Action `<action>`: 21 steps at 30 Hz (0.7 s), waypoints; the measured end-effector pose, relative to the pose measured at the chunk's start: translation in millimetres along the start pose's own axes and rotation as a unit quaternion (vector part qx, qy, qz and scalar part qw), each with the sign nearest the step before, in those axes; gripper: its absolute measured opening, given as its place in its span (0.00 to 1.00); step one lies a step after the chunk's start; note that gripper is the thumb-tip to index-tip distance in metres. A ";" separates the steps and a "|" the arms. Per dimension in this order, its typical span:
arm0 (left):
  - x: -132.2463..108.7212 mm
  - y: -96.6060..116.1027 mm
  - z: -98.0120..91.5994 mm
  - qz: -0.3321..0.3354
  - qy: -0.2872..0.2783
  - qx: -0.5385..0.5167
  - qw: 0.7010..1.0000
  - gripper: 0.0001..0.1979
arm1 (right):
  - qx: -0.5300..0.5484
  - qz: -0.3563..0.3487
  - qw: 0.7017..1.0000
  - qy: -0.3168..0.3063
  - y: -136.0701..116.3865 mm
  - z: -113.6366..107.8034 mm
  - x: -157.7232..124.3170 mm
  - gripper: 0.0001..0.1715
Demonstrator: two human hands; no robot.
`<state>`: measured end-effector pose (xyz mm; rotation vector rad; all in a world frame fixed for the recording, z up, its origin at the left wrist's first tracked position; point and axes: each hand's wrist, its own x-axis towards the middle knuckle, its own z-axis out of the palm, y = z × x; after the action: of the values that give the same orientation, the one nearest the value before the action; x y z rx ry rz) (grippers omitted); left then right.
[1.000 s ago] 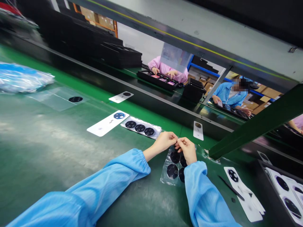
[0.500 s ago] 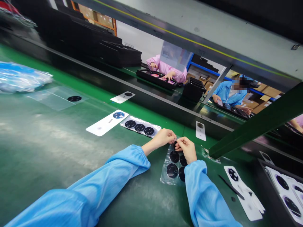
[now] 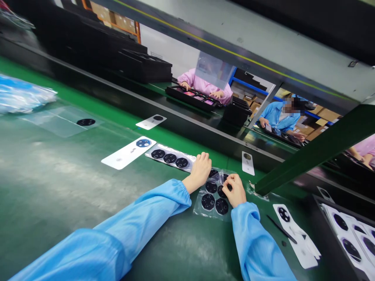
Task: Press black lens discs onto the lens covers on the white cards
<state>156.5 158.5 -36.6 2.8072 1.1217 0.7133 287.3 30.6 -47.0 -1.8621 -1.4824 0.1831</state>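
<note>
Clear film sheet lies flat on green belt, long axis pointing away from the person, tilted slightly right. It is glossy and wrinkled, with black octagonal lens discs in two rows. Left hand has fingers curled at the far-left edge, can't tell if gripping. Right hand pinches the right side.

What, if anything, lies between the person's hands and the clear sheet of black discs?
Nothing visible does. Both the left hand and the right hand rest on the clear sheet, one at each side. The strip of three discs lies farther left, not in the way.
</note>
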 end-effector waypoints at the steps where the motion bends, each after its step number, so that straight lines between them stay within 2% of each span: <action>1: -0.3 0.6 -1.0 0.008 0.004 0.006 1.000 0.15 | -0.009 -0.009 1.000 0.003 2.0 -0.8 -3.1 0.05; 7: -6.7 15.3 -7.0 0.097 0.000 -0.032 0.995 0.15 | -0.052 -0.055 0.997 0.012 11.0 -1.0 -10.0 0.06; 11: -4.7 22.3 7.8 0.122 -0.033 -0.090 0.988 0.14 | -0.076 -0.090 0.993 0.012 12.4 2.0 -7.1 0.07; 16: 9.3 11.9 27.7 0.110 -0.059 -0.148 0.981 0.14 | -0.102 -0.154 0.983 0.008 3.8 2.2 -6.3 0.07; 21: 12.8 3.3 31.0 0.140 -0.073 -0.184 0.970 0.14 | -0.114 -0.233 0.965 -0.026 -0.1 -4.4 -16.1 0.10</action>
<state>180.0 168.6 -58.6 2.6610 0.5103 0.6378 284.4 14.3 -48.9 -1.6290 -1.9998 -0.1730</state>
